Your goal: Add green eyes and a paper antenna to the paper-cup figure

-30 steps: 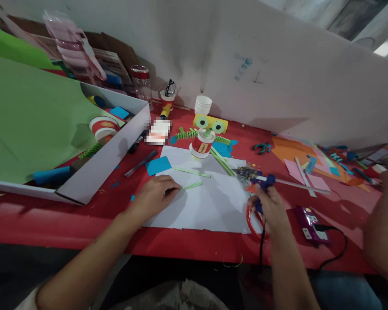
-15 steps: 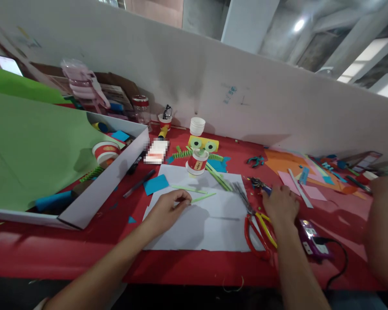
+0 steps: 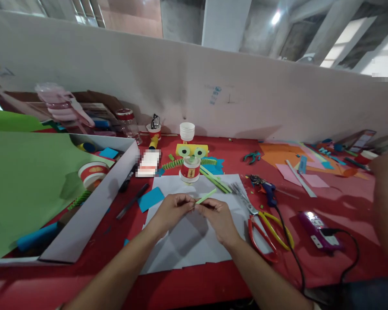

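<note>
Both hands now meet over the paper (image 3: 187,252) on the red bench (image 3: 310,271). The left hand (image 3: 173,211) pinches one end of the green strip (image 3: 206,196), its grip closed on it as half a second ago. The right hand (image 3: 218,217), which was then beside the glue gun (image 3: 269,189), has come across and also pinches the strip, fingertips nearly touching the left's. The strip is lifted just above the paper and slants up to the right, in front of the cup (image 3: 190,169). The glue gun and scissors (image 3: 261,226) lie free to the right of the paper.
</note>
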Action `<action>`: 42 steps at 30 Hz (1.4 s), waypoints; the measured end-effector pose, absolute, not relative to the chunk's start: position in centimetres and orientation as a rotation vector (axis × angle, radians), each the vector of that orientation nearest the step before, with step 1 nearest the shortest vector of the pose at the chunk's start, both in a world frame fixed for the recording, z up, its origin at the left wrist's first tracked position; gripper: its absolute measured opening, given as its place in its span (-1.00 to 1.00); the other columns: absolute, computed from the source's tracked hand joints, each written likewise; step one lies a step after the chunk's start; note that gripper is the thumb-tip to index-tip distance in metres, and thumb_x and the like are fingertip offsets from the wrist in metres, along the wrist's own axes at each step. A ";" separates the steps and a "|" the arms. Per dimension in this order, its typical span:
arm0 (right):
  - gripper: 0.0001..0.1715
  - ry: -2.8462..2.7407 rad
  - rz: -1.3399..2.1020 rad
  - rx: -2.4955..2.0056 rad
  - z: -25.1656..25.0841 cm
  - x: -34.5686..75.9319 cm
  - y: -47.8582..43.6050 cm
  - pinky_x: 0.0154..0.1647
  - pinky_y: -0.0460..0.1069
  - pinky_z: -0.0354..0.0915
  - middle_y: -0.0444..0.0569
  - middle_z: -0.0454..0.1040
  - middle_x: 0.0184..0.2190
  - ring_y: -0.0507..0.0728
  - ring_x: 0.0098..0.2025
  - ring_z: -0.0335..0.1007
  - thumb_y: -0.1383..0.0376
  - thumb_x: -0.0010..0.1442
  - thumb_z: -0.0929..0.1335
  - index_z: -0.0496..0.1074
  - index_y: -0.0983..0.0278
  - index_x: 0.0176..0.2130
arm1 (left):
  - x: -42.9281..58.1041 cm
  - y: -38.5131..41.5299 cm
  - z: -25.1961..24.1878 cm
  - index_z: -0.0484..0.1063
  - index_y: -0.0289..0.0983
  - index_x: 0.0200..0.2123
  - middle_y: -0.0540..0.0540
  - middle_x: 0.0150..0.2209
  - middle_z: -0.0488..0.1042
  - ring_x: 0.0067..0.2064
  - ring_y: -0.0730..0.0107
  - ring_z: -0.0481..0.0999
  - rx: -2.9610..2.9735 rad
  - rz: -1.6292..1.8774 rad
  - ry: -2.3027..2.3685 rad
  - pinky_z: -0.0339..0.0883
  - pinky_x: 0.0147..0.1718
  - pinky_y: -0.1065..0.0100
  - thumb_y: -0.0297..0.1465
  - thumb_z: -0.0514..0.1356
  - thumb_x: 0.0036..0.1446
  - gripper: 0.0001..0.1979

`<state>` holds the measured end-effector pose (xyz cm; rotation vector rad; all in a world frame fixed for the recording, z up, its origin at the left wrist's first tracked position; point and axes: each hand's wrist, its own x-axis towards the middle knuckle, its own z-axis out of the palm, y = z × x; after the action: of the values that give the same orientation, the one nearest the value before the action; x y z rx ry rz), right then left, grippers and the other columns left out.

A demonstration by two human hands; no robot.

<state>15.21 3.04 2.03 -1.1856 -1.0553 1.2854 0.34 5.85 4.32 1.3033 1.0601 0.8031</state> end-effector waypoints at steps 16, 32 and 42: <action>-0.82 -0.719 1.269 -1.169 3.3 17.6 3.7 -0.59 -0.12 0.05 -0.16 0.39 -0.66 -0.06 -0.60 0.15 0.24 -0.18 0.52 0.55 0.30 -0.52 | -1.3 6.0 4.4 0.51 -0.24 -0.46 -0.02 -0.50 0.52 -0.42 0.37 0.47 1.380 0.738 1.201 0.35 -0.40 0.36 -0.30 0.23 -0.13 -0.84; -0.82 -0.993 1.326 -1.223 2.7 15.7 2.7 -0.54 -0.12 0.12 -0.15 0.43 -0.62 -0.03 -0.55 0.24 0.20 -0.05 0.48 0.54 0.29 -0.49 | -1.0 5.8 4.7 0.49 -0.26 -0.47 -0.04 -0.49 0.50 -0.43 0.38 0.43 1.491 0.721 1.140 0.32 -0.43 0.38 -0.30 0.18 -0.08 -0.84; -0.66 -0.555 0.875 -1.175 3.4 18.9 3.7 -0.66 -0.11 -0.07 -0.22 0.27 -0.66 -0.07 -0.65 0.04 0.08 -0.06 0.46 0.38 0.27 -0.57 | -2.8 6.6 3.7 0.46 -0.22 -0.44 -0.02 -0.47 0.54 -0.40 0.31 0.50 1.852 0.740 1.357 0.32 -0.44 0.37 -0.40 0.08 0.02 -0.85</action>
<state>18.92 3.68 3.37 -1.1745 -0.5546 0.8748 -2.80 6.58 3.67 1.8525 1.3573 0.7399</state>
